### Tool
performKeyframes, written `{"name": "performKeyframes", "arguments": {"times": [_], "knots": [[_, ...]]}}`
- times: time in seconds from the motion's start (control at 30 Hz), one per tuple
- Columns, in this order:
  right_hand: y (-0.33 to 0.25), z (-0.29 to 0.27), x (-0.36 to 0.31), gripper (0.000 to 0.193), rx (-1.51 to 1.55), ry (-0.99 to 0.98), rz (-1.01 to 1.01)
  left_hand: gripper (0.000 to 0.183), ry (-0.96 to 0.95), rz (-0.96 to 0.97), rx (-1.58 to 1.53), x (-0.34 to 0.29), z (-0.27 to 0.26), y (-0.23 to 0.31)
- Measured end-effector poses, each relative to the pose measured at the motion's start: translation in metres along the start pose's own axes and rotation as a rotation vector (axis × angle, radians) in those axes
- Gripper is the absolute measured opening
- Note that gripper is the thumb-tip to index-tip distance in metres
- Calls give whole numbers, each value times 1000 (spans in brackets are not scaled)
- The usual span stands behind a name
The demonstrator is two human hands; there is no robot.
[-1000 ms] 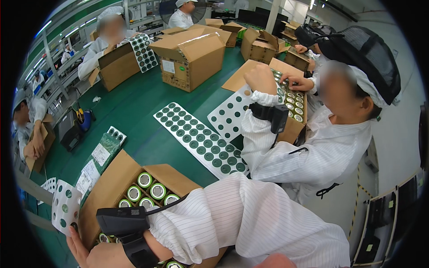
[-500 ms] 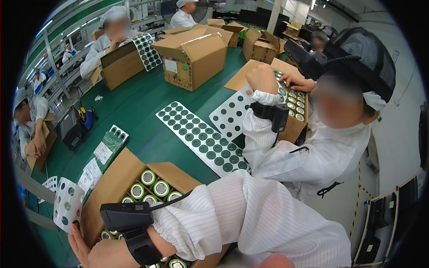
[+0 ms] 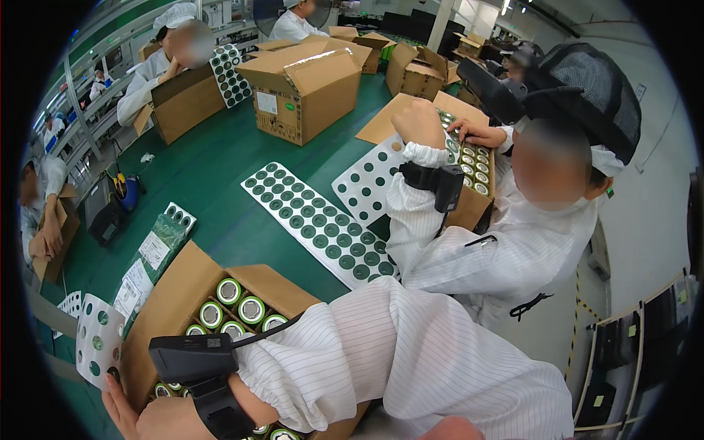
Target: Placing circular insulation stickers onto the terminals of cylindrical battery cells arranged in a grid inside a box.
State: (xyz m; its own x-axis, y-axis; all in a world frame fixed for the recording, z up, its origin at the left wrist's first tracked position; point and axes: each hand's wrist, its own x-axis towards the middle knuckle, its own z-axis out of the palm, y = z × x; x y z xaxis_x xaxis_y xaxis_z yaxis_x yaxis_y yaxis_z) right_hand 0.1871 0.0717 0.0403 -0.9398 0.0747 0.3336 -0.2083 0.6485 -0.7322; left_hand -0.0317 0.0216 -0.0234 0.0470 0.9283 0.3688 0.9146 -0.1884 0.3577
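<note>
My right hand [image 3: 156, 419] reaches across to the lower left, palm hidden and a black device strapped to the wrist. Its fingertips meet the lower edge of a curled white sheet of round stickers [image 3: 89, 339]; the grip is partly hidden, but the fingers look closed on that edge. Under my forearm an open cardboard box [image 3: 163, 301] holds several upright cylindrical battery cells [image 3: 251, 309] with green sleeves and metal tops. The wrist device covers part of them. My left hand is out of view.
A long sheet of dark rings [image 3: 315, 224] lies on the green table [image 3: 209, 194]. At the right a co-worker's hand [image 3: 477, 133] is over another box of cells [image 3: 480, 169]. A wrapped packet [image 3: 150, 257] lies beyond my box; a large carton [image 3: 308, 95] stands farther back.
The whole view has shifted slightly, so things sit a little farther left and higher. My right hand stays at the sticker sheet's lower edge.
</note>
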Motion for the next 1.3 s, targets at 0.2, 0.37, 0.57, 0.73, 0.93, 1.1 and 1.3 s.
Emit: {"name": "performKeyframes", "arguments": {"times": [0.2,0.37,0.57,0.73,0.93,1.1,1.3], "knots": [[-10,-3,-7,25,4,0,9,63,6,7,13,-2,-2,0],[-8,0,-2,26,25,-7,7,64,7,14,23,-5,-2,-3],[2,11,20,27,59,-23,3,65,32,37,48,-12,-5,-9],[29,31,31,18,64,178,-122,66,60,72,102,-16,-15,-13],[17,19,27,20,79,65,-104,67,-12,55,86,-20,-20,-10],[13,13,18,28,121,-9,-54,39,107,-317,-567,6,-21,40],[2,6,18,30,131,-94,49,34,54,-290,-656,16,-26,43]]}}
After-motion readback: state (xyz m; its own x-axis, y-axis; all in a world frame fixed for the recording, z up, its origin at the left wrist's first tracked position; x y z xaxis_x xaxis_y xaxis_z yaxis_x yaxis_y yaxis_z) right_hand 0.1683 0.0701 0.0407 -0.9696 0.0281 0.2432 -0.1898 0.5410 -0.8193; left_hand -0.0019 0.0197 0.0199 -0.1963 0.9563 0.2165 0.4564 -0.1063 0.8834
